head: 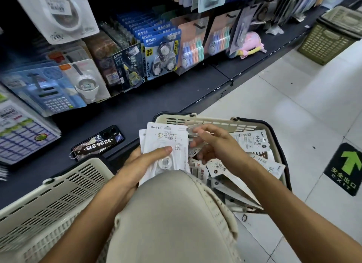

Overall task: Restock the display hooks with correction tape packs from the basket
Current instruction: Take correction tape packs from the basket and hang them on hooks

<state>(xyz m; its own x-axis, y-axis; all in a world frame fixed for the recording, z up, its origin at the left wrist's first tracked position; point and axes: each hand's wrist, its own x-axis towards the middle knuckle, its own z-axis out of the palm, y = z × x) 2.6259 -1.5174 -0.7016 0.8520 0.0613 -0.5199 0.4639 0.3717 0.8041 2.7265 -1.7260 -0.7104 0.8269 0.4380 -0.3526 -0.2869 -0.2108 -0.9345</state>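
Gripping a stack of white packs in left hand, right hand pinching one over basket

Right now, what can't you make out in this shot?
Head view only:
- Right hand: motion blur hides whether it pinches a pack.
- Stack of packs in the left hand: count hidden by overlap.
- Basket bottom: covered by packs and the knee.
- Display hooks: hidden behind hanging goods.

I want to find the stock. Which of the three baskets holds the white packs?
The cream basket under the right hand, between knee and shelf; the near-left basket and far green basket show none.
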